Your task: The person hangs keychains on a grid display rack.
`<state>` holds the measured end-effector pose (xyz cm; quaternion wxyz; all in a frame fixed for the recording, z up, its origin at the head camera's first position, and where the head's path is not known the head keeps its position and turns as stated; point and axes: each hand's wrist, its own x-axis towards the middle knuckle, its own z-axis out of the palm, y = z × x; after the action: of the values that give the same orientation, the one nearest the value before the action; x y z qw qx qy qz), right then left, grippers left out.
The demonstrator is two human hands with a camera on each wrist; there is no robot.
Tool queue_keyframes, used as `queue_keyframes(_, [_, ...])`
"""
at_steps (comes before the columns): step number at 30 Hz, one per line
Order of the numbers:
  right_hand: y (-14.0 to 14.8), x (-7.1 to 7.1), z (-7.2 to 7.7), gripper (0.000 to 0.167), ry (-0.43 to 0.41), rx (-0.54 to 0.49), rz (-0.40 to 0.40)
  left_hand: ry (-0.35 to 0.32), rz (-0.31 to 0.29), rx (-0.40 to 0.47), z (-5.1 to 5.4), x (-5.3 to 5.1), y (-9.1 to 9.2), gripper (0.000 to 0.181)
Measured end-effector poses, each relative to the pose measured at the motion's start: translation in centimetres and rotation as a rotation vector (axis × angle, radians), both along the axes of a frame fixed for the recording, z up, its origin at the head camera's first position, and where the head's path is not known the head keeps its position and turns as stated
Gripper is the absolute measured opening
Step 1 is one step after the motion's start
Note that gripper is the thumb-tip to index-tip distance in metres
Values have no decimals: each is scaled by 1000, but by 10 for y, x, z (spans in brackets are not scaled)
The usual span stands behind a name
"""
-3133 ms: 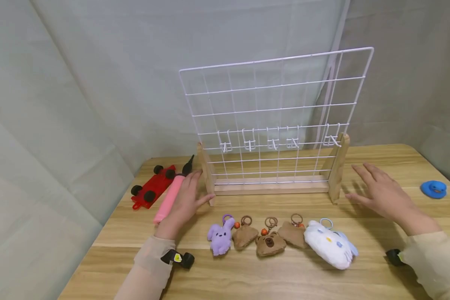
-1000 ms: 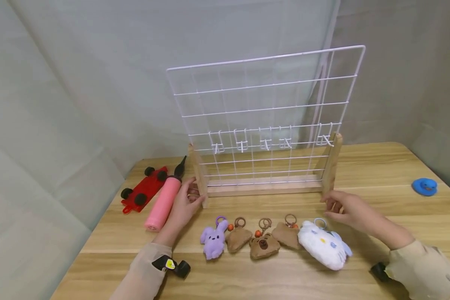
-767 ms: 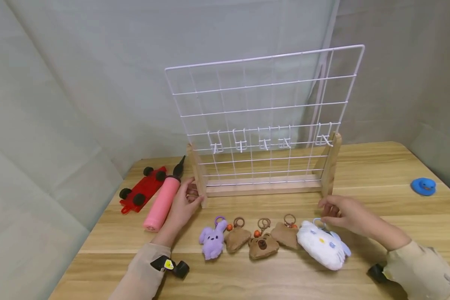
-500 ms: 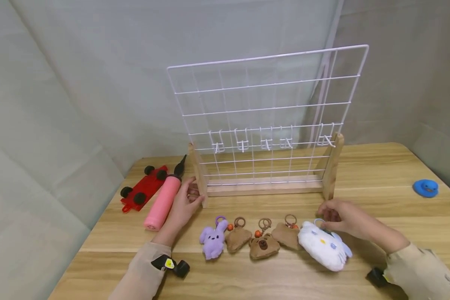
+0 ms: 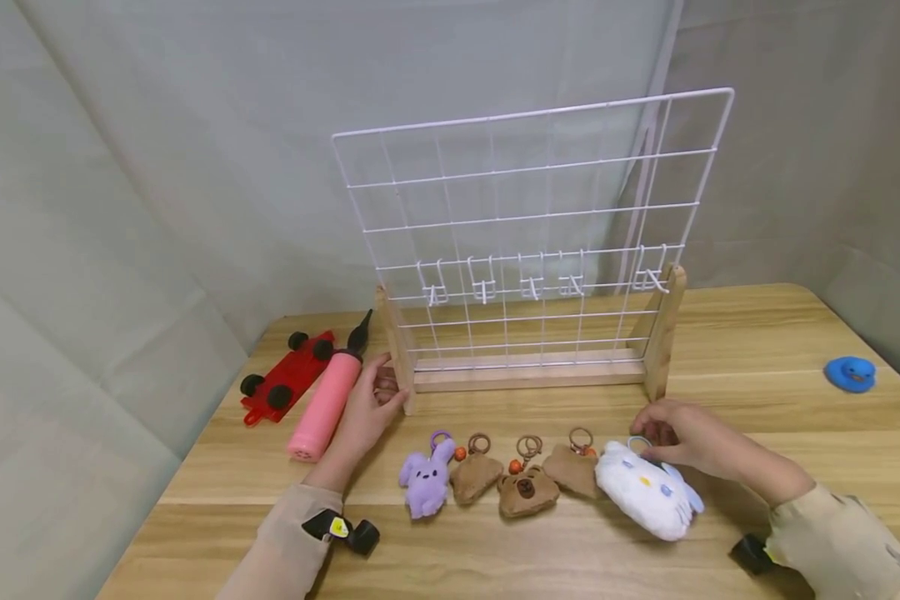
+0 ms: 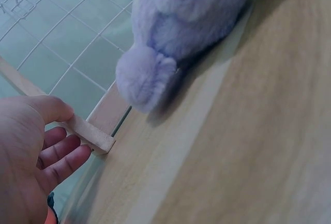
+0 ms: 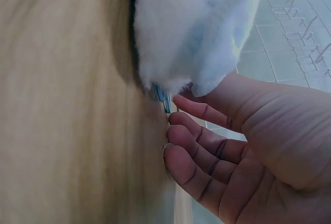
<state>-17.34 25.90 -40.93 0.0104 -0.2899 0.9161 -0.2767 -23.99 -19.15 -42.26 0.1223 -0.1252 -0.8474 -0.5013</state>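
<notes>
Five hooks (image 5: 483, 292) on wire rack (image 5: 547, 216), right hand (image 5: 686, 433) at blue ring (image 5: 636, 437)

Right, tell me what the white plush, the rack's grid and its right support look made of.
White plush: fuzzy fabric, probably synthetic, given its fluffy pile.
Grid: likely metal wire, smoothly coated white, judging by its thin, straight bars.
Right support: apparently wood, pale and matte, going by its tan colour.

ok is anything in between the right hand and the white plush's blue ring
Nothing visible: the right hand has its fingers right by the blue ring, and the white plush lies on the near side, not between. Whether they touch is unclear.
</notes>
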Motion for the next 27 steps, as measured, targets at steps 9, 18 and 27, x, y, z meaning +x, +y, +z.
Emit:
queue_keyframes(9, [0, 0, 1, 20, -14, 1, 6, -14, -2, 2, 0, 0, -1, 63])
queue_keyframes(18, [1, 1, 2, 21, -41, 0, 5, -12, 7, -12, 0, 0, -1, 63])
queue_keyframes(27, [0, 2, 2, 23, -56, 3, -5, -5, -8, -12, -3, -1, -2, 64])
